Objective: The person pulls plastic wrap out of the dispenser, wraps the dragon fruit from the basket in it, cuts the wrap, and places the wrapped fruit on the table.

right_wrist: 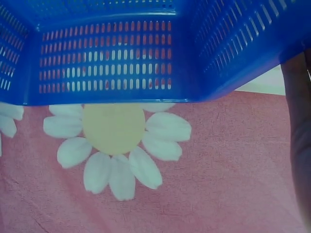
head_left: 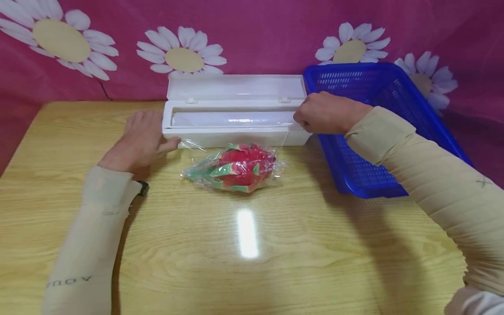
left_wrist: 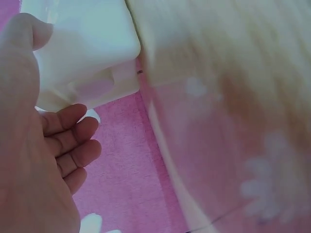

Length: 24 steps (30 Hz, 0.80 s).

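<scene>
A white cling film dispenser box [head_left: 236,139] stands on the table with its lid [head_left: 236,87] raised. Inside lies a roll of cling film [head_left: 236,119]. At the box's left end is my left hand [head_left: 138,141]; its thumb touches the front corner, and its other fingers are loosely bent beside the end in the left wrist view. My right hand [head_left: 324,113], fingers curled, pinches clear film at the roll's right end; the fingertips are hidden. In front of the box lies a dragon fruit [head_left: 246,166] covered in wrinkled clear film, which stretches up toward the box.
A blue plastic basket [head_left: 342,164] stands to the right of the box, partly beneath my right forearm. Behind rises a pink cloth [head_left: 260,39] with white daisies. The wooden table [head_left: 189,253] reflects a bright light strip in front of the fruit.
</scene>
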Tool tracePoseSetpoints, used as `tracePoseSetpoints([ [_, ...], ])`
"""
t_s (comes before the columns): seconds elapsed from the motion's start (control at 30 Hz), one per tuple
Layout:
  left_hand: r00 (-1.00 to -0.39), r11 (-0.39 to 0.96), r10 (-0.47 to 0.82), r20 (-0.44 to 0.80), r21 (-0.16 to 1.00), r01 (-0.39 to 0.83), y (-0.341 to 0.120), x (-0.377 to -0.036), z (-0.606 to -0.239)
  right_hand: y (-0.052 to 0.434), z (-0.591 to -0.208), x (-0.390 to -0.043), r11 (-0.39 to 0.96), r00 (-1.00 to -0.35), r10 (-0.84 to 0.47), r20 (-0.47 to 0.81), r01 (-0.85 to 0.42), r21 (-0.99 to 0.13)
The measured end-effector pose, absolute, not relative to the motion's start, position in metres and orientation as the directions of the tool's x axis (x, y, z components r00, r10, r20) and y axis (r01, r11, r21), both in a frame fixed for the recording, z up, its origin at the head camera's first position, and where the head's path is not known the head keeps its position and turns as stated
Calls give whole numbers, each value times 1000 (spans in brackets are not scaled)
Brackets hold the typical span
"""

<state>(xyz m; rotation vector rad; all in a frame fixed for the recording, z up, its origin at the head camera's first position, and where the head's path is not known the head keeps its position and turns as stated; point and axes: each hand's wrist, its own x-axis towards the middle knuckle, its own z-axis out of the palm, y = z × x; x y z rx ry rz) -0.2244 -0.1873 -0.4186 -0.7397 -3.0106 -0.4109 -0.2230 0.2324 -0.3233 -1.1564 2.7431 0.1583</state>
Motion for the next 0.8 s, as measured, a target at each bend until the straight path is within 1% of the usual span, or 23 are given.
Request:
tracePoseSetpoints([
  [0.23,-896,889,442,-34,150,433,-189,-221,-403,232,-322,-223,726,-718,-668,-195,-687,44],
  [0.37,-901,901,427,-72,121,417,-191,-218,-395,231,-318,-220,739,-729,-656,-193,-673,31],
  [0.47,-903,904,418,-95,136,404,-193,-214,-390,228,-310,-213,749,-739,-651,-174,-663,15],
  [0.57,-910,906,401,-106,192,377,-196,-211,-385,224,-302,-205,741,-735,-666,-129,-671,-2],
  [0.7,-916,897,391,-86,258,358,-199,-209,-380,219,-293,-197,723,-721,-690,-64,-691,-17],
  [0.8,-919,891,391,-57,273,362,-199,-206,-377,214,-290,-192,726,-725,-688,-27,-687,-41],
])
